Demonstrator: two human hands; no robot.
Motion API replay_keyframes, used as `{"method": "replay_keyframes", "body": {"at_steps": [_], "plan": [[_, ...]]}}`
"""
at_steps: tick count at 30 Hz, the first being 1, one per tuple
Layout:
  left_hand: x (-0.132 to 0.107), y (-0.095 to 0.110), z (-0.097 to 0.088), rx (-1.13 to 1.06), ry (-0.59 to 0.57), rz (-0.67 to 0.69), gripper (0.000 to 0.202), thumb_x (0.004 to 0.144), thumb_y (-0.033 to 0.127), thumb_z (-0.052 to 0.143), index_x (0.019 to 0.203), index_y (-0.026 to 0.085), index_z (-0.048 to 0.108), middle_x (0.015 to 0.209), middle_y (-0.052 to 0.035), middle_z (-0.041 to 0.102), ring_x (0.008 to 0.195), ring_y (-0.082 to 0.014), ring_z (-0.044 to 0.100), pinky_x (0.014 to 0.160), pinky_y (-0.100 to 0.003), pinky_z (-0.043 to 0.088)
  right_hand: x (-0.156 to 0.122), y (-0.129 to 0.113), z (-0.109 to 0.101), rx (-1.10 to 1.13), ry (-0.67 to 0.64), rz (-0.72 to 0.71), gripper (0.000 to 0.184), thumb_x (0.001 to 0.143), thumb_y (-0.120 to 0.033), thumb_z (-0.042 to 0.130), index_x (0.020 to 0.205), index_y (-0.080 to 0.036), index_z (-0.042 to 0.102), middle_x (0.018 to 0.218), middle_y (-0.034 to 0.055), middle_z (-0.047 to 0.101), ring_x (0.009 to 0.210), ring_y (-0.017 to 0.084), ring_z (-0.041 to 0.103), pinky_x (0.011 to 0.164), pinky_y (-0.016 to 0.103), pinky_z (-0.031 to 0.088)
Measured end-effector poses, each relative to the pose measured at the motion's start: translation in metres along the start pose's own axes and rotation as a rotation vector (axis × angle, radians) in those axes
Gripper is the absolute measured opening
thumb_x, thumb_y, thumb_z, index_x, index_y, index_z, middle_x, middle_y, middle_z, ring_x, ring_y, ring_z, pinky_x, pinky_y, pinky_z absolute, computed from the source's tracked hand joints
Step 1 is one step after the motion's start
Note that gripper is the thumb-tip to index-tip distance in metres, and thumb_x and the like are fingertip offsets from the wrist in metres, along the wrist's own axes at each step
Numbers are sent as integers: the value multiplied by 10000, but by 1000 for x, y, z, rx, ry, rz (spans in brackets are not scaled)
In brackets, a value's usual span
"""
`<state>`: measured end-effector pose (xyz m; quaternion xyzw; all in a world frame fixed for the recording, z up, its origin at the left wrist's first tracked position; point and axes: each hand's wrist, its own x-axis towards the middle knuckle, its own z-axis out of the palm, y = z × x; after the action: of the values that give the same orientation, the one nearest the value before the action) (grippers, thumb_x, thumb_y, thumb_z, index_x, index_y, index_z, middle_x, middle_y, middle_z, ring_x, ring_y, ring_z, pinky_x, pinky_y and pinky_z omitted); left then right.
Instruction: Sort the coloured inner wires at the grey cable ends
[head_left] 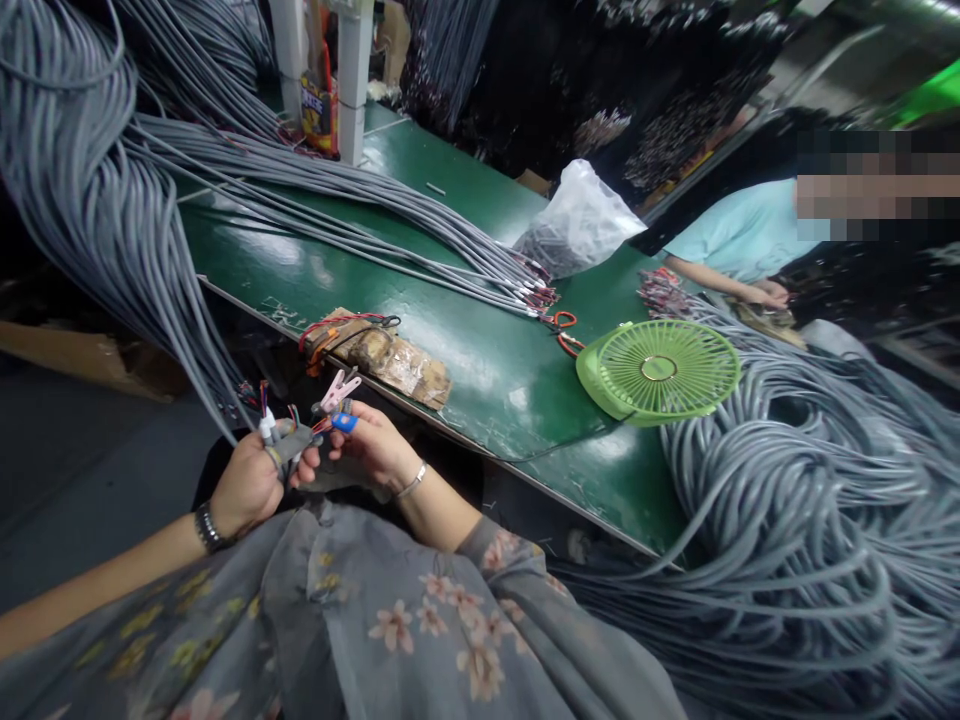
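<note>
My left hand, with a dark band at the wrist, is closed around a grey cable end. A white piece and thin coloured wires stick up from that grip. My right hand is closed just beside it, its thumb and fingers pinching thin reddish wires. Blue tape wraps a digit of this hand. A pink clothespin stands up right behind the right fingers; what it is clipped to I cannot make out. Both hands are in front of the table edge, over my lap.
The green table bears a taped wooden block, a green fan, orange-handled scissors and a plastic bag. Grey cable bundles hang left and pile up right. A co-worker sits across at the right.
</note>
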<state>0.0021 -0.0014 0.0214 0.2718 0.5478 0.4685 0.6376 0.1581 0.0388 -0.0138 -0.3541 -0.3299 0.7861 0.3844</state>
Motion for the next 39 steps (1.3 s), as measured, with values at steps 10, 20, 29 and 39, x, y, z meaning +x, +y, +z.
{"method": "replay_keyframes", "body": {"at_steps": [10, 20, 29, 39], "plan": [[0, -5, 0, 61, -22, 21, 242, 476, 291, 872, 561, 175, 677, 515, -38, 705, 413, -124, 578, 398, -214, 371, 2, 0, 7, -231, 98, -50, 379, 678, -393, 927, 661, -191, 607, 583, -56, 541, 529, 85, 429, 564, 256, 373], [2, -5, -1, 137, -71, -15, 293, 499, 381, 860, 571, 186, 654, 510, -24, 687, 409, -121, 565, 402, -218, 364, -2, 4, 11, -150, 172, -41, 528, 552, -549, 945, 611, -197, 555, 532, -55, 549, 484, 75, 437, 510, 236, 352], [2, -3, 0, 129, -55, -47, 298, 474, 395, 849, 549, 191, 645, 478, -14, 672, 381, -111, 552, 386, -209, 358, 3, 13, -6, 23, 226, -27, 621, 535, -697, 909, 670, -200, 563, 545, -79, 539, 479, 64, 427, 479, 220, 414], [3, -3, 2, 45, 0, -48, 311, 416, 362, 884, 527, 183, 655, 447, -7, 667, 353, -104, 559, 359, -186, 358, -5, 16, -2, -51, 45, -39, 521, 515, -505, 1008, 746, -173, 680, 663, -39, 641, 536, 74, 505, 537, 233, 446]]}}
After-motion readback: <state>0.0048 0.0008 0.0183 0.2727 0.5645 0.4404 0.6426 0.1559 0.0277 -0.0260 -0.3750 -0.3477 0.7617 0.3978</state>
